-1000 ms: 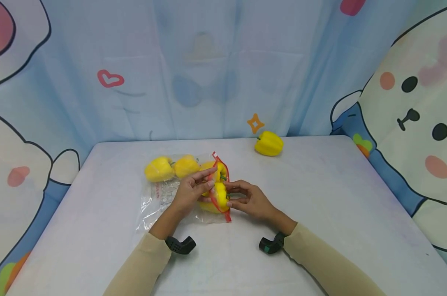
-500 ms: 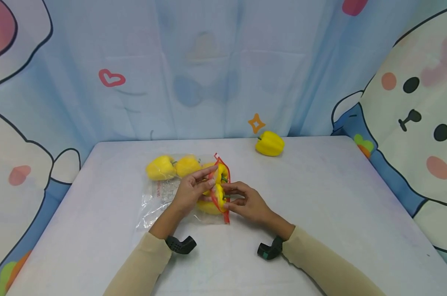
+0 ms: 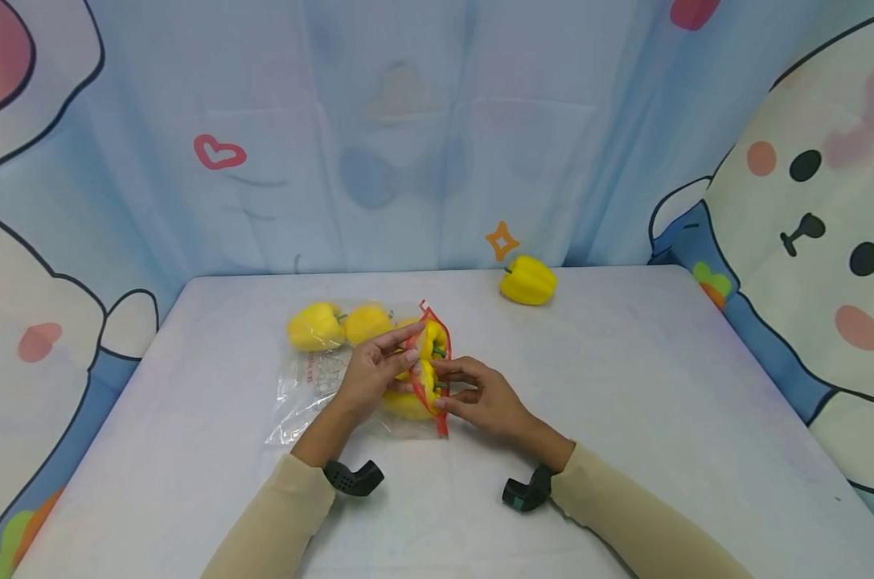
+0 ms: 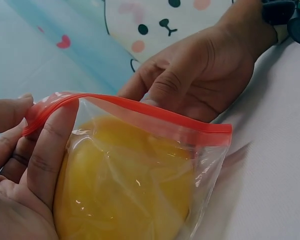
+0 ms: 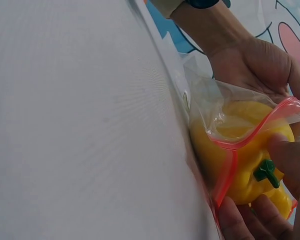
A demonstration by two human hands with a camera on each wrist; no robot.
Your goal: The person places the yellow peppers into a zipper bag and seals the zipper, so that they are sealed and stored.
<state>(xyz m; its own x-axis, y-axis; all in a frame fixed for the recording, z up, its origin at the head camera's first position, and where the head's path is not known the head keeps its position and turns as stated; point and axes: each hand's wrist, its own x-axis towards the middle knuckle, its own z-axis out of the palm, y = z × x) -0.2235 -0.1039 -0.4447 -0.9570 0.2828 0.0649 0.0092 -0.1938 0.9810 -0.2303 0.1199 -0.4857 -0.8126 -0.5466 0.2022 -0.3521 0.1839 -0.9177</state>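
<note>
A left hand [image 3: 377,371] pinches the red rim [image 4: 172,115] of a bag [image 3: 295,418] while a right hand [image 3: 483,392] grips a pepper [image 5: 244,181] just inside it, likely light and slick, best held round the sides.

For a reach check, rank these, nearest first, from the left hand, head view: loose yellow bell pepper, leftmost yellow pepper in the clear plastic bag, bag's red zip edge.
1. Red zip edge: held by the left hand.
2. Leftmost bagged pepper: beyond the hand, leftward.
3. Loose pepper: far table edge, rightward.
</note>
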